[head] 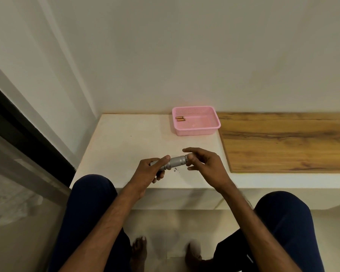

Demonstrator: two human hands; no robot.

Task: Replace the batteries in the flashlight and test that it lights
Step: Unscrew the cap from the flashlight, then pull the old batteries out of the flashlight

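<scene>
A short silver flashlight point(176, 161) is held level just above the near part of the white counter point(126, 142). My left hand point(149, 171) is wrapped around its left end, thumb lying on top. My right hand point(203, 163) pinches the right end with thumb and fingertips, the index finger raised. Which end is the lens is hidden by my fingers. Two copper-coloured batteries point(180, 118) lie side by side in the left part of a pink perforated basket point(214, 118) at the back of the counter.
A wooden panel point(283, 140) covers the counter to the right of the white part. Small dark specks point(176, 170) lie on the counter under the flashlight. A wall stands behind, a dark-framed glass panel to the left. My knees and bare feet show below the counter edge.
</scene>
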